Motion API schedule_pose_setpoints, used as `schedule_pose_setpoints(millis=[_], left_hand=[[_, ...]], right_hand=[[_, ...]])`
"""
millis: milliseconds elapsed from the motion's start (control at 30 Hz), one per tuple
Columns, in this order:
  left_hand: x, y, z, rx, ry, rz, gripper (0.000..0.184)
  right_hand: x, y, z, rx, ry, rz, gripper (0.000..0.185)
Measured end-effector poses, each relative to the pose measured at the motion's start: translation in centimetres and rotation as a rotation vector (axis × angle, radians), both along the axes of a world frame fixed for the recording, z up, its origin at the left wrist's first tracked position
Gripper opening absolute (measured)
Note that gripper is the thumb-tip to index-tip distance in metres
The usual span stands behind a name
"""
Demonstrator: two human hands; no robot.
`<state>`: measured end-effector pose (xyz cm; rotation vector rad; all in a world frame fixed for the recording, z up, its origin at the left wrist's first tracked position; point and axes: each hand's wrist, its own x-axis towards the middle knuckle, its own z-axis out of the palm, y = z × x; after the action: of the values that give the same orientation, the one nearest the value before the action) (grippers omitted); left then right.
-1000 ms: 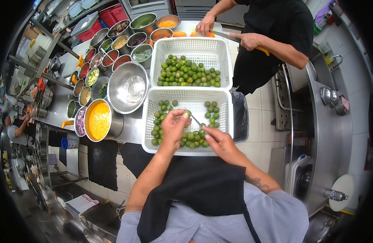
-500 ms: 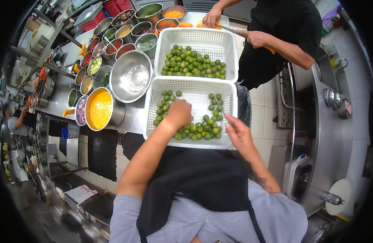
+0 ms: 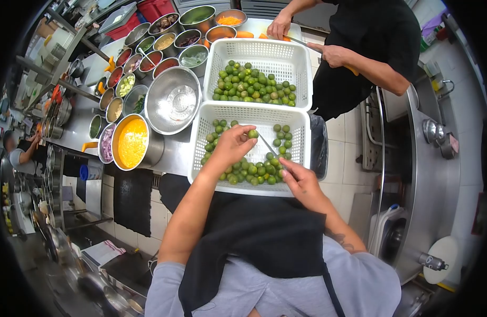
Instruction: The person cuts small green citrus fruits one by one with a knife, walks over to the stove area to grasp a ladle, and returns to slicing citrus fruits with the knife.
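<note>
Between the fingertips of my left hand (image 3: 233,146) is a small green lime (image 3: 253,134), held up over the nearer white perforated basket (image 3: 302,138). My right hand (image 3: 300,182) grips a knife (image 3: 267,144) whose blade points up and to the left, its tip close to the lime. Many loose limes (image 3: 256,171) lie in the nearer basket, along its left, front and right sides. Just beyond, a second white basket (image 3: 301,55) holds a pile of limes (image 3: 249,84). The knife's handle is mostly hidden in my fingers.
A metal colander (image 3: 172,100) and a pot of yellow-orange liquid (image 3: 130,142) stand left of the baskets, with several bowls of chopped food behind. Across the counter, a person in black (image 3: 378,42) holds a knife over orange pieces. A dark bag (image 3: 318,145) hangs at the right.
My left hand has risen from among the limes with one lime in its fingers. My right hand has moved left, swinging the knife blade toward that lime.
</note>
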<state>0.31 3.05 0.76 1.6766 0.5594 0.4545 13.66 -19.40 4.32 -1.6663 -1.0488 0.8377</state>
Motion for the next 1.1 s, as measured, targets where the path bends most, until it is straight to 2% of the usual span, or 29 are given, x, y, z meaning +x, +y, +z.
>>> schedule_pose_setpoints(millis=[167,300,667,1100], left_hand=[[0.1,-1.6,2.9,-0.225,-0.044,0.085,0.032],[0.2,-1.9,3.1,-0.207,-0.031,0.089,0.030],[0.4,-2.6,3.1,-0.081,-0.174,0.136,0.025],[0.1,-3.5,1.7,-0.153,-0.218,0.205,0.025]], right_hand=[[0.0,0.1,1.0,0.027,-0.078,0.023,0.034],[0.0,0.0,0.6,0.114,-0.153,0.025,0.034],[0.0,0.1,0.6,0.155,-0.251,0.022,0.035],[-1.2,1.0,0.2,0.194,-0.270,-0.022,0.035]])
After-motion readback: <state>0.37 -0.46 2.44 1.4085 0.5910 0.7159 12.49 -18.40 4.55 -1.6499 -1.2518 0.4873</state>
